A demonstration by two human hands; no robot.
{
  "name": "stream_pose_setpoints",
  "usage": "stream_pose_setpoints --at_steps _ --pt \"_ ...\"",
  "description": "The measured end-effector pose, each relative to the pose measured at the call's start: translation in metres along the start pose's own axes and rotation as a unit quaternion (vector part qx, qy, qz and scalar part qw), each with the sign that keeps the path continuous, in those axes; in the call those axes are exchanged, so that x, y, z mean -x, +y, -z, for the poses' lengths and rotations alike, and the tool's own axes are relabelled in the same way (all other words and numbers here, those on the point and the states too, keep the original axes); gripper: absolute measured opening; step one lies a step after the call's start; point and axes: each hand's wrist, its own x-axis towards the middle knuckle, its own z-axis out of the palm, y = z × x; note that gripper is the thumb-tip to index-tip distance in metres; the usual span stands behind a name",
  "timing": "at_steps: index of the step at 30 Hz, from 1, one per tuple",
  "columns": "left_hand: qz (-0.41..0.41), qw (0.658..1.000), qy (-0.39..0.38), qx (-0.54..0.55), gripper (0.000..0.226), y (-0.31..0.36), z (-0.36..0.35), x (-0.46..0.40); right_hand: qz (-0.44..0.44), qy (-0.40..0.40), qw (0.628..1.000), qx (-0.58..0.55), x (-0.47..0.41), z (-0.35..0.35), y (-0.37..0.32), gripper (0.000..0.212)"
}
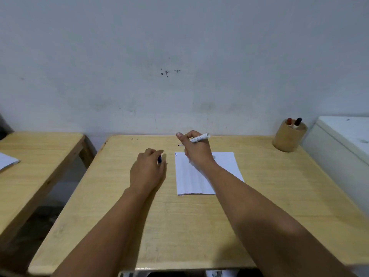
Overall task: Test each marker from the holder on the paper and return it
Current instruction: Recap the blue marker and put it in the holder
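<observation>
My right hand (194, 147) grips an uncapped white marker (201, 137), its dark tip pointing left just beyond the far edge of the paper (225, 166). The white sheet lies mid-table and carries a short blue stroke (176, 154) at its far left corner. My left hand (147, 168) rests on the table left of the sheet, fingers closed on a blue cap (159, 159). At the far right corner stands a round wooden holder (287, 139) with a red-capped marker (289, 121) and a black-capped marker (298, 122) upright in it.
The wooden table (179, 226) meets a pale wall at the back. A white cabinet (343, 140) stands against its right side. Across a gap on the left is a second wooden table (36, 156) with a sheet of paper (7, 161) at its edge.
</observation>
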Motion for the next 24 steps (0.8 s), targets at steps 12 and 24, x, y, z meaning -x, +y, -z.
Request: stream_pose_setpoints --at_steps 12,24 --pt "0.171 0.883 -0.028 0.436 0.005 0.055 0.054 -0.012 -0.069 -0.085 0.98 -0.165 0.067 0.068 -0.049 0.03" --pt "0.142 0.85 -0.035 0.505 0.008 0.129 0.101 0.003 0.11 -0.036 0.985 0.127 0.108 0.081 -0.07 0.02"
